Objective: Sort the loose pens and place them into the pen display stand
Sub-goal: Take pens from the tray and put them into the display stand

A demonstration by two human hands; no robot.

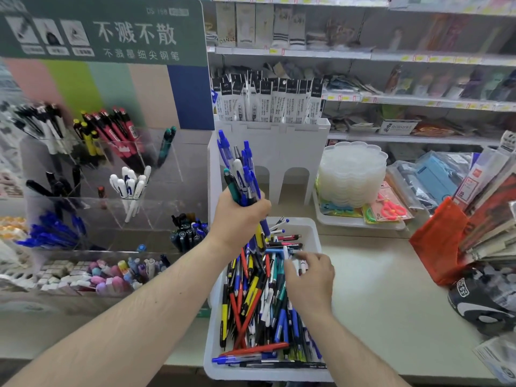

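A white bin (312, 236) in front of me holds several loose pens (259, 300) in blue, red, yellow, black and white. My left hand (240, 216) is raised above the bin's far end and grips an upright bundle of pens (241, 169), mostly blue, with one teal and one white. My right hand (310, 277) reaches down into the bin, its fingertips on the pens near the far right; whether it pinches one is hidden. The clear acrylic pen display stand (92, 202) stands to the left, its compartments holding sorted black, red, yellow, white and blue pens.
A white box of refill packs (272, 129) stands behind the bin. To the right are a tray (360, 223) with stacked plastic lids and scissors, an orange bag (438, 238) and packaged goods. Erasers (92, 275) fill the stand's front tray. Shelves run along the back.
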